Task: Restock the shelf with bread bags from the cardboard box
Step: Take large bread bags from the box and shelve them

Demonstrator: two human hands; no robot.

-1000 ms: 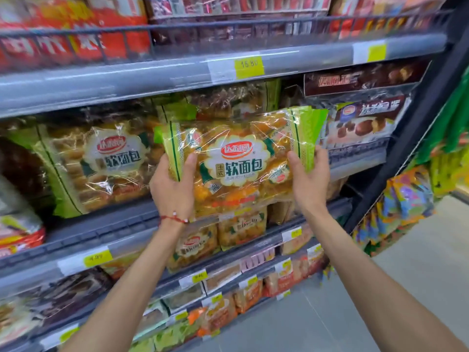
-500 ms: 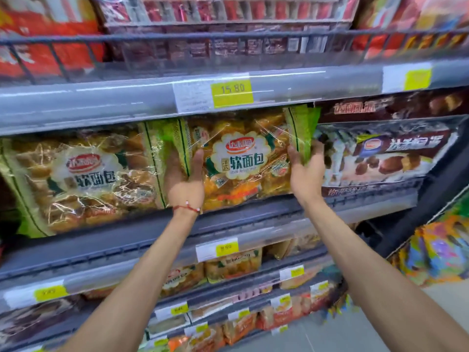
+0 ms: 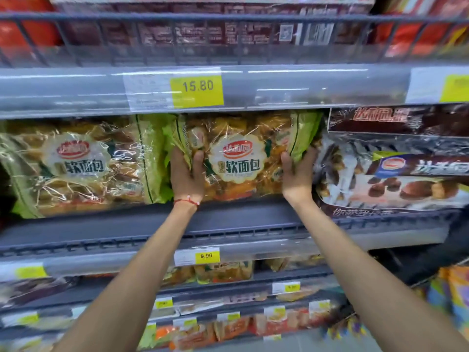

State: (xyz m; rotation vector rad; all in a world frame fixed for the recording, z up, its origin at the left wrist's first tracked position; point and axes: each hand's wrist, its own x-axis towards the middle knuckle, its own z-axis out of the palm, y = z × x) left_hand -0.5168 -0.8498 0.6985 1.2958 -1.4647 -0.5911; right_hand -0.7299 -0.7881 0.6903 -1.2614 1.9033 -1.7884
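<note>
A clear bread bag [image 3: 241,158] with green ends and a scalloped white label stands upright on the grey shelf [image 3: 228,219], under the upper shelf's price rail. My left hand [image 3: 186,174] grips its left end, thumb across the front. At the bag's right end my right hand [image 3: 297,171] holds the green edge, thumb on the front. A matching bread bag [image 3: 83,166] stands just to the left, touching it. The cardboard box is out of view.
Dark chocolate-cake bags [image 3: 396,163] crowd the right side of the same shelf. Above, a wire-fronted shelf [image 3: 228,80] with a 15.80 tag hangs low over the bags. Lower shelves [image 3: 223,273] carry smaller snack packs. Colourful packs [image 3: 451,295] hang at the far right.
Both hands have carried the bread bag from in front of the shelf into the gap between the left bread bag and the chocolate bags; it now stands deeper under the upper shelf.
</note>
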